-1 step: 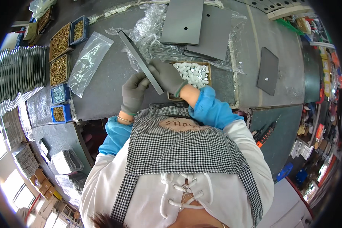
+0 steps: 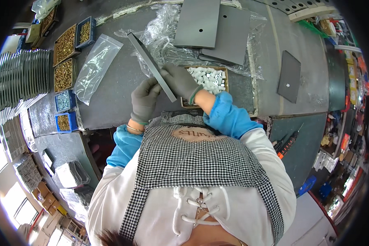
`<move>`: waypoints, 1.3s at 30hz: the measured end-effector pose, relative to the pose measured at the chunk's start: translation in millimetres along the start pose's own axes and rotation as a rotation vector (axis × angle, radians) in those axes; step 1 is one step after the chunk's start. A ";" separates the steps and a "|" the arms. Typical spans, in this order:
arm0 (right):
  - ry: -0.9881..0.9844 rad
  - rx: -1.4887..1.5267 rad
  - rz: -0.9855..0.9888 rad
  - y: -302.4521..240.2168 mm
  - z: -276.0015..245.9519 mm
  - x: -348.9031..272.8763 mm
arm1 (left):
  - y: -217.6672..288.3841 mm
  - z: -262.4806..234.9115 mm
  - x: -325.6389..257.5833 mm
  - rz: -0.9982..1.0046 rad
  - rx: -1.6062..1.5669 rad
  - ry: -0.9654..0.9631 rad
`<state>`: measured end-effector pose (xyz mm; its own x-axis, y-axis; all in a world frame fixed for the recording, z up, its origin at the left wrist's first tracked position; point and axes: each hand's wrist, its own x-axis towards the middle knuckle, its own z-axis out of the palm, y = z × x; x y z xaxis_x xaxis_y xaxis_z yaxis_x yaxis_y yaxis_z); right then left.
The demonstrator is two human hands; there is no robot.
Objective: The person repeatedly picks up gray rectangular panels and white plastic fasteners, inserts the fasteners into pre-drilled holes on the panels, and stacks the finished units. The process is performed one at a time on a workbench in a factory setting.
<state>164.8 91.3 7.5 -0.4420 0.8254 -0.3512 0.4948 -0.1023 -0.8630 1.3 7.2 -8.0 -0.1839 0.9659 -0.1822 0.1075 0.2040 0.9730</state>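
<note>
A thin dark grey panel (image 2: 148, 61) is held on edge and tilted over the table, its far end up to the left. My left hand (image 2: 144, 100), in a grey glove, is closed at the panel's near left side, thumb and fingers pinched together. From the other side my gloved right hand (image 2: 178, 83) grips the same panel with curled fingers, some of them hidden. Just beyond my right wrist stands a carton of small white plastic pieces (image 2: 226, 82), partly covered by that hand and forearm.
Flat grey panels (image 2: 197, 24) lie on crumpled clear wrap (image 2: 158, 43) at the back. Another panel (image 2: 289, 76) lies to the right. Left are a clear plastic bag (image 2: 96, 67), boxes of brass-coloured fittings (image 2: 64, 76) and a rack of panels (image 2: 18, 80). An orange-handled tool (image 2: 288, 145) lies at right.
</note>
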 end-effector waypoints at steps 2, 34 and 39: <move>0.036 0.032 -0.124 1.2 -5.0 -6.7 | 2.7 -2.6 0.2 -0.018 -0.013 -0.011; -0.034 -0.085 -0.129 2.9 -7.2 6.8 | 3.1 -6.8 1.1 -0.033 -0.116 -0.063; -0.089 0.046 -0.256 3.9 -14.7 -5.2 | -2.7 -10.3 0.5 -0.036 -0.098 -0.038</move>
<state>180.1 94.7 11.3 -0.6137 0.7755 -0.1480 0.3245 0.0769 -0.9428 -9.2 5.4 -9.2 -0.1489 0.9639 -0.2207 0.0054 0.2240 0.9746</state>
